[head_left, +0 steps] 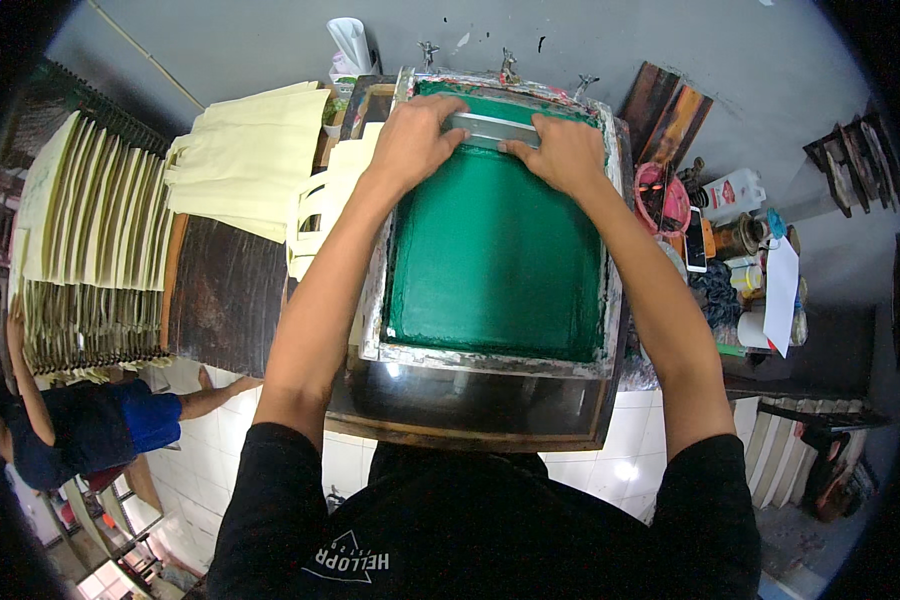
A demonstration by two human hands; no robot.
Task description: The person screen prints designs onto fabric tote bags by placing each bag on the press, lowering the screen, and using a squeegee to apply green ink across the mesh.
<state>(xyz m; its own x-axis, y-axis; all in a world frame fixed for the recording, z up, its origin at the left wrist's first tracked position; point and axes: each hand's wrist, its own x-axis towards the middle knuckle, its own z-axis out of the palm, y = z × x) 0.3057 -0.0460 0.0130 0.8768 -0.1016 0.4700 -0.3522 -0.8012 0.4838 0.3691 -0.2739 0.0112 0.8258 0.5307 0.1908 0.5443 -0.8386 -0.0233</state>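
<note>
Left hand (413,140) clamps the metal squeegee (492,130) at the far edge of the green screen (495,255); right hand (567,152) grips its other end, fingers curled over. Cream bags (250,155) crowd the frame's left edge; bottles and jars (735,215) crowd its right; green mesh lies open toward the person.

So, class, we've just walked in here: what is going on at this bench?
A person is screen printing. Both hands, left hand and right hand, press a metal squeegee at the far end of a green screen in its frame. Cream bags lie stacked to the left, more hang on a rack. Another person sits on the floor, lower left.
</note>
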